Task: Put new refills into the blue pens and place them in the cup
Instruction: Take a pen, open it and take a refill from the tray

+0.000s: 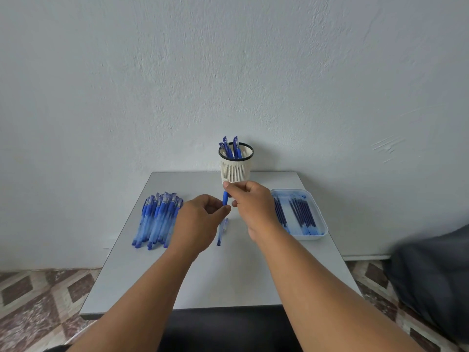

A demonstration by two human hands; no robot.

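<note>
Over the middle of the grey table (228, 280), my right hand (250, 203) pinches the top of a blue pen part (225, 198) held upright. My left hand (200, 219) pinches its lower end from the left. A pen barrel (222, 231) lies on the table just below the hands. A pile of blue pens (158, 218) lies to the left. At the back stands a white slatted cup (235, 165) with three blue pens (232, 148) in it. A white tray (321, 219) on the right holds several blue refills (302, 214).
The table stands against a pale wall, with its near edge close to my body. Patterned floor tiles show on both sides. A dark grey blurred shape (431, 275) lies at the right edge of view.
</note>
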